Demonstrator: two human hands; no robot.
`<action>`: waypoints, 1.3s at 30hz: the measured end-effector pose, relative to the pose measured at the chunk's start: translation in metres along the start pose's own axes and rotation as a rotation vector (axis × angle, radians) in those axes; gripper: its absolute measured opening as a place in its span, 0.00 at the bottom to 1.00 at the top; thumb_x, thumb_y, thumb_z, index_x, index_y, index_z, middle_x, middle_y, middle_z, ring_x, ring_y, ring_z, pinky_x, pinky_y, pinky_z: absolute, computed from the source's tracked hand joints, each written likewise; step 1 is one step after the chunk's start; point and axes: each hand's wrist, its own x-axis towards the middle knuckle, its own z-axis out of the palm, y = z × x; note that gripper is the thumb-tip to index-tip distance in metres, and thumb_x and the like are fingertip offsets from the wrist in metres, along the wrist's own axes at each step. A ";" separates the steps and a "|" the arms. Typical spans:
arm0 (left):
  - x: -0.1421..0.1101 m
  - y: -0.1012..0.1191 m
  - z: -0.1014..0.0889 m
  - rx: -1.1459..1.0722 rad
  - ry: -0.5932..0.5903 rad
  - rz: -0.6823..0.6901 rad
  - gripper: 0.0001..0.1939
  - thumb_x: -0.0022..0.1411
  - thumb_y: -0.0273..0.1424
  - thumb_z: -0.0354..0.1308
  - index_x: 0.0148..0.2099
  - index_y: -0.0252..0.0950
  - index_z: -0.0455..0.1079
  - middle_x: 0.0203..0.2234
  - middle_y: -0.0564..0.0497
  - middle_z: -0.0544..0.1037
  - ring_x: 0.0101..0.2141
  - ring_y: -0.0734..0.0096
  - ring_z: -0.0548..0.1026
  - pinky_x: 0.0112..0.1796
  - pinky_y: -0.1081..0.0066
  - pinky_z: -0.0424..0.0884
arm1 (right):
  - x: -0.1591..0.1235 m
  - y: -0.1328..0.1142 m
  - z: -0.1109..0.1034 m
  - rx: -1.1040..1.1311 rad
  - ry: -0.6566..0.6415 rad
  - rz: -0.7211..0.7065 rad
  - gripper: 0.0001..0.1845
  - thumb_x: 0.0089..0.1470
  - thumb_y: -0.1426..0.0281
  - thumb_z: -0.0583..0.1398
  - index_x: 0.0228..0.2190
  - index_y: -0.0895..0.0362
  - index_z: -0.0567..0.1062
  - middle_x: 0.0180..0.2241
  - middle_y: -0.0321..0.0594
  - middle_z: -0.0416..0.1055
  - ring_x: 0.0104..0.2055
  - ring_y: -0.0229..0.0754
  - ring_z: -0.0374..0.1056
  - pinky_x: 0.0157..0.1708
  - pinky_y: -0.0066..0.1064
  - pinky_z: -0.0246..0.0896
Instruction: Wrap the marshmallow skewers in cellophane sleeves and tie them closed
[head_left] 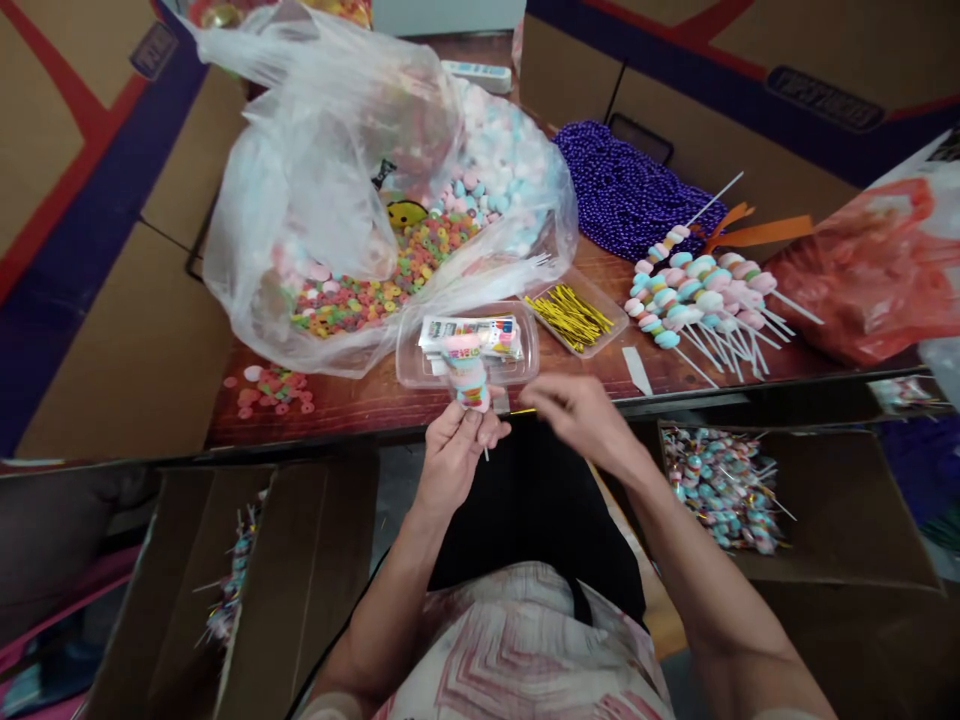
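My left hand (448, 452) is closed around the lower end of a marshmallow skewer (469, 378), which stands upright with its white stick poking out below. Clear wrapping seems to cover the candy. To the right, my right hand (589, 418) pinches a yellow twist tie (523, 411) at the table's front edge, apart from the skewer. Behind the skewer is a clear plastic tub (405, 372) with a stack of printed wrappers or labels (502, 338). Next to it, a shallow tray (611, 338) holds many yellow twist ties (570, 317).
A large clear bag (247, 250) of gummy rings and marshmallows fills the back left. Unwrapped skewers (701, 290), purple cord (630, 185) and a red bag (862, 280) lie right. Loose gummies (276, 392) are at left. Below the table, cardboard boxes (847, 500) hold finished skewers (724, 490).
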 end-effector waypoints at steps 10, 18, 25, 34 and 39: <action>0.008 -0.017 0.001 -0.038 0.107 -0.146 0.15 0.58 0.38 0.68 0.35 0.36 0.65 0.20 0.59 0.61 0.20 0.83 0.54 0.22 0.80 0.53 | 0.091 0.045 -0.042 -0.919 0.070 0.356 0.14 0.60 0.72 0.53 0.39 0.57 0.78 0.43 0.53 0.78 0.44 0.54 0.72 0.35 0.35 0.57; 0.017 -0.022 -0.004 -0.045 0.174 -0.113 0.17 0.54 0.39 0.71 0.33 0.34 0.68 0.22 0.56 0.70 0.19 0.87 0.57 0.21 0.81 0.53 | 0.085 0.047 -0.049 -0.887 0.094 0.326 0.19 0.63 0.70 0.46 0.47 0.62 0.72 0.40 0.57 0.78 0.41 0.55 0.71 0.35 0.37 0.55; 0.014 -0.024 -0.003 -0.001 0.188 -0.132 0.15 0.55 0.39 0.70 0.34 0.32 0.72 0.22 0.56 0.67 0.18 0.88 0.52 0.20 0.80 0.46 | 0.086 0.048 -0.043 -0.915 0.052 0.299 0.13 0.61 0.67 0.53 0.40 0.57 0.76 0.45 0.53 0.77 0.47 0.55 0.70 0.35 0.35 0.54; 0.014 -0.024 -0.002 0.080 0.287 -0.049 0.12 0.57 0.35 0.65 0.39 0.37 0.66 0.23 0.57 0.68 0.18 0.86 0.54 0.20 0.81 0.47 | 0.086 0.048 -0.048 -0.789 0.105 0.288 0.15 0.62 0.71 0.48 0.41 0.58 0.74 0.41 0.53 0.78 0.42 0.54 0.70 0.35 0.36 0.53; 0.014 -0.022 0.001 0.075 0.295 -0.014 0.12 0.57 0.32 0.64 0.36 0.38 0.62 0.23 0.58 0.69 0.18 0.86 0.53 0.20 0.81 0.47 | 0.084 0.052 -0.050 -0.744 0.140 0.272 0.15 0.60 0.74 0.48 0.41 0.58 0.73 0.40 0.52 0.78 0.41 0.53 0.69 0.37 0.37 0.54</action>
